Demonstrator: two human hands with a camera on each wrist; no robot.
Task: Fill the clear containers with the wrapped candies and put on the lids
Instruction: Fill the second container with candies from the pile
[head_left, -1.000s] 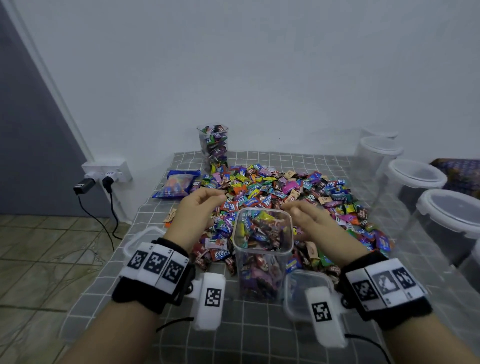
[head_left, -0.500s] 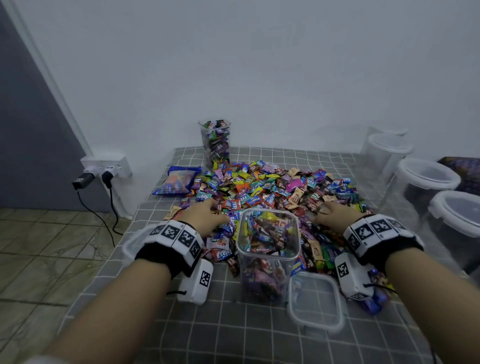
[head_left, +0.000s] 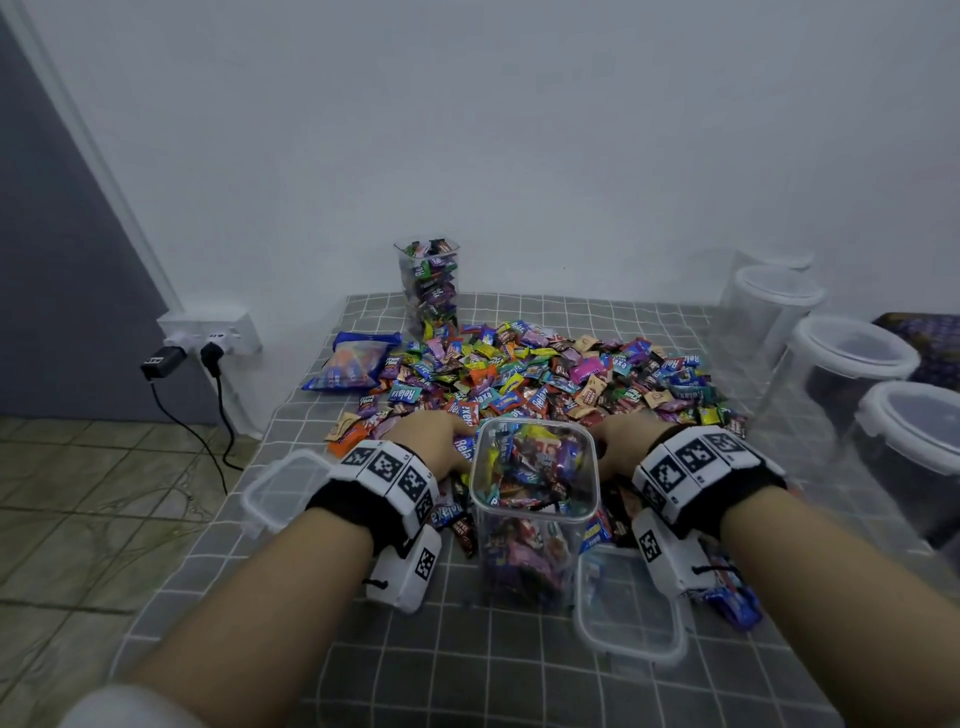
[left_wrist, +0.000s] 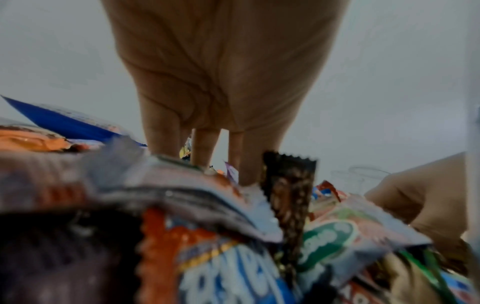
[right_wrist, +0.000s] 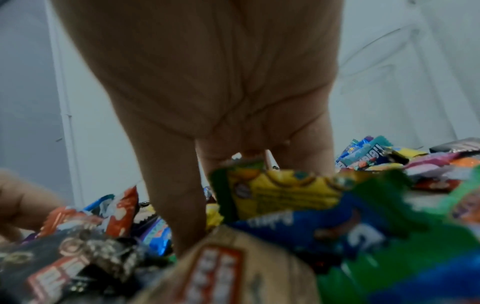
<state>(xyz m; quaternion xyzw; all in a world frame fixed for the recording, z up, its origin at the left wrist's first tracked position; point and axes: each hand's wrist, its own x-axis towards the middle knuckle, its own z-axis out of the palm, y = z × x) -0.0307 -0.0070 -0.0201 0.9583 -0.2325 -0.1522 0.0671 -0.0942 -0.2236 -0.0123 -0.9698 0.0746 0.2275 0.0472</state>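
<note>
While lidless, the clear container (head_left: 534, 499) brims with colourful wrapped candies (head_left: 550, 376).

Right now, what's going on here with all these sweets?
A person is filling clear tubs with wrapped candy. Both hands are down in the candy pile, the left hand and the right hand on either side of an open container that is already well filled. Its lid probably is the one lying beside it on the checked cloth. Another filled container stands at the back.

Glossy foil/plastic candy wrappers (head_left: 545, 379); clear smooth plastic container (head_left: 535, 519) w/ lids (head_left: 628, 613); matt checked cloth (head_left: 415, 665).
</note>
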